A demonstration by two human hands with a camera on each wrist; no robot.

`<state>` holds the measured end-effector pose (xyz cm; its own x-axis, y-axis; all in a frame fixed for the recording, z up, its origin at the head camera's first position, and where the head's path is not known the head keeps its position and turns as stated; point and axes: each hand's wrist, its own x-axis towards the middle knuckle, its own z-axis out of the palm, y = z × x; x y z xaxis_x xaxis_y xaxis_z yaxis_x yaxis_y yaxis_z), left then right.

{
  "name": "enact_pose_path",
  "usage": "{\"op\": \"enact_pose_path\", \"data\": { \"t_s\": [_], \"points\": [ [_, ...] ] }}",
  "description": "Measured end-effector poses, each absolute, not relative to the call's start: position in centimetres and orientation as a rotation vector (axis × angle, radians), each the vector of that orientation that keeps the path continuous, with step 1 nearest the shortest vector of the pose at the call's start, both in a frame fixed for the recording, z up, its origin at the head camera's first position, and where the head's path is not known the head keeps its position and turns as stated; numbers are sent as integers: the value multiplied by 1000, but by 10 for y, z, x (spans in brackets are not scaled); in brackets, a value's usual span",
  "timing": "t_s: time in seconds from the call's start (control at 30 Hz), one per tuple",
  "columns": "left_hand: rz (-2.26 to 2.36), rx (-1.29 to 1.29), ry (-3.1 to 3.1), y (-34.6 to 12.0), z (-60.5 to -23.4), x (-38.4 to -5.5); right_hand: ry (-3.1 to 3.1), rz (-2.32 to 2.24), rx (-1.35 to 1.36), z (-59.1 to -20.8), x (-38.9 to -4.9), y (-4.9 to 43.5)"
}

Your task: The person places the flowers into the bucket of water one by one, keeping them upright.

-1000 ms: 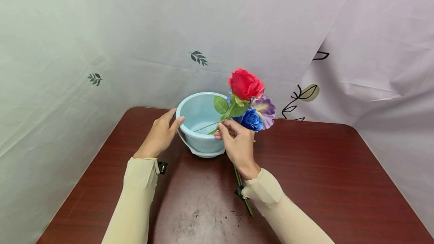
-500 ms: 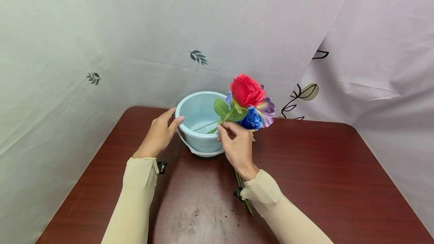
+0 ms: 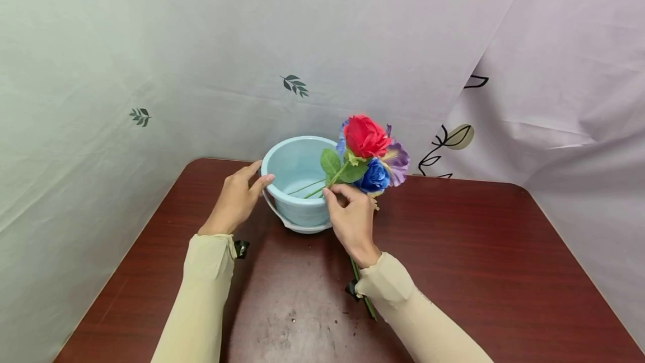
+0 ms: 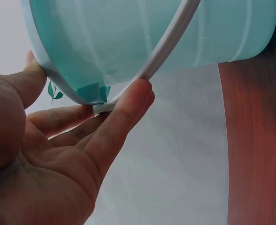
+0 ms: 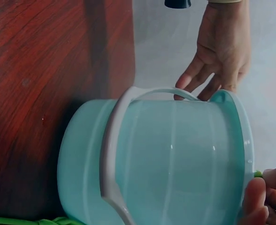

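A light blue bucket (image 3: pixel 302 214) stands upright on the table. My left hand (image 3: pixel 234 201) holds its left rim, thumb over the edge, fingers outside by the joint of the white handle (image 4: pixel 168 42). My right hand (image 3: pixel 353 220), at the near right rim, pinches the green stem of a red rose (image 3: pixel 367 136). The rose's head leans right above the rim, and its stem slants down into the bucket. Beside it are a blue rose (image 3: pixel 374 176) and a purple-yellow iris (image 3: pixel 396 162); my right hand partly hides how they lie.
Green stem ends (image 3: pixel 370 308) lie on the dark red table (image 3: pixel 478 251), partly under my right wrist. Small water drops and specks dot the wood near the front. A pale cloth (image 3: pixel 211 43) with leaf prints hangs behind and beside the table.
The red rose has come down a little, its stem reaching further into the bucket. My right hand has shifted slightly downward with it. The left hand and bucket have kept their place.
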<state>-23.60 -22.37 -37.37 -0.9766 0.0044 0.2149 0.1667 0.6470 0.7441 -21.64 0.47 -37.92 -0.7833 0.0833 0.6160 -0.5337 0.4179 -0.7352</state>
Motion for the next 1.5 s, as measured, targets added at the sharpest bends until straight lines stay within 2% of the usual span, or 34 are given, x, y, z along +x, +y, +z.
{"op": "enact_pose_path", "data": {
  "t_s": [0.63,1.5],
  "points": [
    [-1254,-167,-2642,-224,-373,-233,-2140,1397,310,-387,-220,2],
    [-1267,-162,-2640,-225,-375,-233,-2041,1348,447,-397,-218,8]
  ]
}}
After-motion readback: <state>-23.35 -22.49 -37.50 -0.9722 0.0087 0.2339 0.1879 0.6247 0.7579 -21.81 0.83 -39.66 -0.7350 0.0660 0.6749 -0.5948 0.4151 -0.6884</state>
